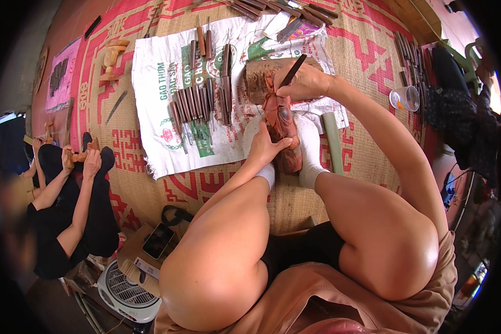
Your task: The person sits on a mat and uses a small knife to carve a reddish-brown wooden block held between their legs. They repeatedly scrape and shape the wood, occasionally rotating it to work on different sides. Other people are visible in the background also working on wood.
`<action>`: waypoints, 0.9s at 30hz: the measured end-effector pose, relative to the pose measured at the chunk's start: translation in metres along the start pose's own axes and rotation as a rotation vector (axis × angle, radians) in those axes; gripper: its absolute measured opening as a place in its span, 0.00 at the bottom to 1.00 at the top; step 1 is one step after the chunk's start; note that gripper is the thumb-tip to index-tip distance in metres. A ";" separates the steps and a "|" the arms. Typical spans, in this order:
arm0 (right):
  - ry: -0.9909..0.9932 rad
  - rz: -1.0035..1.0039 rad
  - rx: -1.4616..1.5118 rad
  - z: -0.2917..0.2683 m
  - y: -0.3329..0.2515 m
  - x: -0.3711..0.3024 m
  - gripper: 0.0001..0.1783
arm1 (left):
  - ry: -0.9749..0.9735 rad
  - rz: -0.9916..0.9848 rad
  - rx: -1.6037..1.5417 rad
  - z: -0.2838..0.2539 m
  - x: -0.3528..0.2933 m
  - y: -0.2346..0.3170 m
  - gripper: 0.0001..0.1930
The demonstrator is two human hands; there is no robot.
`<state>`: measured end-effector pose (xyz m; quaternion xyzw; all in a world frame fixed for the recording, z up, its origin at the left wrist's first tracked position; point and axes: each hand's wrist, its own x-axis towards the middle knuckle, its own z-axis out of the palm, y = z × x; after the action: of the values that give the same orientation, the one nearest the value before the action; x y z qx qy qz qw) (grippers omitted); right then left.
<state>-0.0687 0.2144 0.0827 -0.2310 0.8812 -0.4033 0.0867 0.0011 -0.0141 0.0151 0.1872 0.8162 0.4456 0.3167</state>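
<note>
A reddish-brown wood carving (285, 123) stands lengthwise between my white-socked feet, its far end by a rough wooden block (255, 83). My left hand (268, 146) is closed around its near part, thumb on the right side. At the far end, my right hand (307, 82) grips a slim black-handled tool (295, 68) like a pen, handle slanting up to the right. The tool's working tip is hidden by my fingers and the carving. Left of the block, several dark-handled carving chisels (191, 103) lie in rows on a white printed sack (150, 72).
A greenish bar (332, 143) lies right of my foot; a clear plastic cup (404, 99) sits farther right. More chisels (261, 6) are at the far edge. At left, a person's hands (83, 159) hold a small wooden piece near a carved figure (112, 59). A fan (129, 290) stands lower left.
</note>
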 end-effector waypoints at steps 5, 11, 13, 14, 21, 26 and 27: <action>-0.051 0.016 -0.048 -0.003 -0.001 0.008 0.11 | -0.004 -0.003 0.014 0.003 0.002 -0.004 0.53; -0.100 0.158 0.129 -0.011 -0.004 0.013 0.09 | 0.004 -0.002 0.006 0.001 0.001 -0.003 0.51; -0.114 0.103 0.021 -0.011 -0.007 0.014 0.09 | -0.003 -0.012 0.008 0.001 0.001 -0.002 0.50; -0.122 0.076 -0.031 -0.011 -0.008 0.014 0.09 | -0.004 -0.017 0.011 0.001 0.001 -0.002 0.50; -0.201 0.210 0.109 -0.014 -0.004 0.023 0.10 | -0.029 -0.037 -0.005 0.002 0.003 -0.004 0.50; -0.139 0.114 0.093 -0.007 -0.001 0.026 0.10 | 0.006 -0.024 -0.005 0.003 0.001 -0.010 0.51; -0.112 0.060 0.037 -0.005 -0.001 0.025 0.10 | 0.008 -0.030 -0.002 0.003 0.001 -0.010 0.51</action>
<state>-0.0926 0.2053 0.0873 -0.2250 0.8739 -0.4031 0.1524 0.0023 -0.0172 0.0048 0.1731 0.8197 0.4422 0.3202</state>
